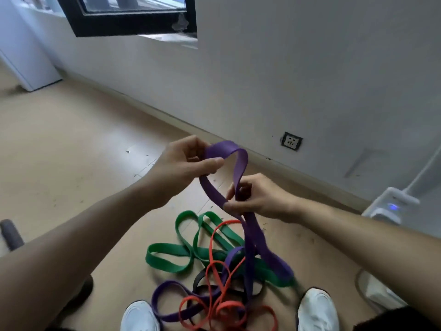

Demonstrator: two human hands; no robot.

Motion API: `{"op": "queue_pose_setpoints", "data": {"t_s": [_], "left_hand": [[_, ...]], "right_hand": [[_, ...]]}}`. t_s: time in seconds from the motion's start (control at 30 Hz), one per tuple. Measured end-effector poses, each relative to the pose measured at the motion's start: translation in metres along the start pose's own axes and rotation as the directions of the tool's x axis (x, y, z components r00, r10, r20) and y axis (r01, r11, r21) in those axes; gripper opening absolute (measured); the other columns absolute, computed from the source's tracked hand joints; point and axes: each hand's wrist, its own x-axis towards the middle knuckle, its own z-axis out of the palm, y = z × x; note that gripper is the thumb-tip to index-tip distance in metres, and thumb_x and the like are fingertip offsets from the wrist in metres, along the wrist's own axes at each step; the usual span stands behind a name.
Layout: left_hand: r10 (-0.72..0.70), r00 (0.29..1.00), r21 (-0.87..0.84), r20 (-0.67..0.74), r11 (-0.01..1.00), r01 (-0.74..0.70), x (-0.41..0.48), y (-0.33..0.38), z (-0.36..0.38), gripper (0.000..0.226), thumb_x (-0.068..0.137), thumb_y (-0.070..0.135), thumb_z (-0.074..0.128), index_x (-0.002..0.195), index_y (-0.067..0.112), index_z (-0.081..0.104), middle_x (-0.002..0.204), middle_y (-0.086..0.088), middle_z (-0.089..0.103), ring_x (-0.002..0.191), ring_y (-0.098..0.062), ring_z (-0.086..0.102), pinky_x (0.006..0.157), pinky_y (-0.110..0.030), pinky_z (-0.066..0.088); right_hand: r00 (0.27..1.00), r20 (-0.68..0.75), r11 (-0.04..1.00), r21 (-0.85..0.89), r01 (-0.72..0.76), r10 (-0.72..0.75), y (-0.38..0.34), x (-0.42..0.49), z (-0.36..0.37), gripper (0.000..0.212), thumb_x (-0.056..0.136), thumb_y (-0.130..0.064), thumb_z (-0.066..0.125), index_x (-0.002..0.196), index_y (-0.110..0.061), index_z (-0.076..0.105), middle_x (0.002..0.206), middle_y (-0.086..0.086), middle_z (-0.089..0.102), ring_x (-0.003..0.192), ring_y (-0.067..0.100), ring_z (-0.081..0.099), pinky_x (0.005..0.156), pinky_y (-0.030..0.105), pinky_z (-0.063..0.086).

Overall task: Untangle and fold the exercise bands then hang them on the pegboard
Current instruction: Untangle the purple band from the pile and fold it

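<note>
A wide purple band [238, 161] arches between my two hands above the floor. My left hand [183, 163] pinches its upper end. My right hand [257, 197] grips both strands lower down. From there the purple band hangs into a tangled pile on the floor. The pile holds a green band [167, 259], a thin red band [222, 306], another purple loop [167, 292] and a black band [199, 280], all crossing each other. No pegboard is in view.
My white shoes [140, 316] [317, 309] stand on either side of the pile on the tan floor [71, 151]. A white wall with a socket [291, 141] runs behind. A white device [391, 206] with a blue light stands at right. A dark window frame [133, 27] is above.
</note>
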Motion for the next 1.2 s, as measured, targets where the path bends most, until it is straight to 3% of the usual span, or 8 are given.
{"op": "queue_pose_setpoints", "data": {"t_s": [0.23, 0.37, 0.4, 0.5, 0.67, 0.8, 1.03, 1.2], "left_hand": [[0.057, 0.973, 0.442, -0.223, 0.895, 0.049, -0.027, 0.008, -0.040, 0.019, 0.067, 0.031, 0.090, 0.076, 0.028, 0.074, 0.070, 0.009, 0.071, 0.066, -0.016, 0.068, 0.071, -0.044, 0.058], [0.091, 0.966, 0.364, -0.240, 0.932, 0.002, -0.043, 0.026, -0.032, 0.017, 0.077, 0.021, 0.085, 0.079, 0.019, 0.069, 0.069, 0.003, 0.069, 0.061, -0.018, 0.069, 0.063, -0.041, 0.059], [0.088, 0.963, 0.291, -0.253, 0.957, -0.011, -0.047, 0.032, -0.031, 0.018, 0.079, 0.018, 0.084, 0.083, 0.013, 0.067, 0.073, -0.005, 0.070, 0.064, -0.021, 0.070, 0.063, -0.039, 0.058], [0.011, 0.977, 0.034, -0.211, 0.999, -0.004, -0.059, 0.048, -0.030, 0.021, 0.085, 0.010, 0.079, 0.090, 0.006, 0.059, 0.088, -0.017, 0.075, 0.077, -0.027, 0.073, 0.061, -0.035, 0.059], [-0.017, 0.989, -0.226, -0.146, 0.974, -0.017, -0.072, 0.066, -0.035, 0.035, 0.082, 0.010, 0.078, 0.109, 0.004, 0.058, 0.106, -0.023, 0.069, 0.098, -0.038, 0.073, 0.077, -0.044, 0.062], [0.030, 0.997, -0.207, -0.075, 0.977, -0.045, -0.075, 0.066, -0.040, 0.052, 0.076, 0.016, 0.079, 0.119, -0.001, 0.055, 0.108, -0.026, 0.068, 0.094, -0.037, 0.073, 0.075, -0.039, 0.062], [0.131, 0.990, -0.224, 0.056, 0.968, -0.116, -0.069, 0.069, -0.050, 0.040, 0.085, 0.022, 0.069, 0.123, 0.012, 0.063, 0.097, -0.008, 0.073, 0.097, -0.031, 0.072, 0.080, -0.041, 0.061], [0.155, 0.985, -0.372, -0.080, 0.912, -0.174, -0.060, 0.076, -0.048, 0.032, 0.082, 0.028, 0.070, 0.107, 0.008, 0.065, 0.079, 0.001, 0.061, 0.083, -0.022, 0.067, 0.080, -0.042, 0.060]], "right_hand": [[0.898, -0.425, 0.933, -0.355, -0.052, -0.111, -0.017, -0.028, -0.032, 0.037, 0.071, -0.045, 0.089, 0.069, -0.019, 0.062, 0.060, -0.004, 0.065, 0.057, 0.014, 0.063, 0.060, 0.035, 0.052], [0.820, -0.493, 0.901, -0.430, 0.063, -0.292, -0.042, -0.041, -0.026, 0.022, 0.085, -0.038, 0.079, 0.077, -0.023, 0.064, 0.066, -0.009, 0.063, 0.060, 0.008, 0.059, 0.059, 0.029, 0.048], [0.826, -0.484, 0.925, -0.366, 0.107, -0.287, -0.050, -0.044, -0.021, 0.008, 0.091, -0.030, 0.074, 0.093, -0.024, 0.071, 0.076, -0.008, 0.068, 0.067, 0.008, 0.062, 0.064, 0.029, 0.052], [0.919, -0.348, 0.982, -0.098, 0.162, -0.186, -0.074, -0.054, -0.006, 0.034, 0.101, -0.017, 0.060, 0.135, -0.020, 0.061, 0.094, 0.000, 0.075, 0.087, 0.016, 0.070, 0.078, 0.032, 0.056], [0.958, -0.157, 0.951, 0.160, 0.266, -0.241, -0.117, -0.059, 0.001, 0.026, 0.092, -0.020, 0.072, 0.117, -0.013, 0.066, 0.098, 0.018, 0.071, 0.085, 0.024, 0.073, 0.075, 0.030, 0.062], [0.945, -0.184, 0.904, 0.290, 0.315, -0.271, -0.136, -0.052, 0.001, 0.028, 0.089, -0.025, 0.074, 0.113, -0.013, 0.067, 0.095, 0.006, 0.072, 0.083, 0.021, 0.074, 0.073, 0.028, 0.061], [0.938, -0.146, 0.908, 0.240, 0.342, -0.315, -0.136, -0.033, 0.002, 0.053, 0.078, -0.035, 0.077, 0.122, -0.010, 0.063, 0.107, 0.014, 0.070, 0.095, 0.030, 0.072, 0.084, 0.036, 0.062], [0.964, -0.024, 0.955, 0.129, 0.266, -0.265, -0.124, -0.018, 0.024, 0.035, 0.084, -0.025, 0.080, 0.114, -0.013, 0.066, 0.108, 0.006, 0.068, 0.100, 0.018, 0.068, 0.087, 0.027, 0.055]]}}
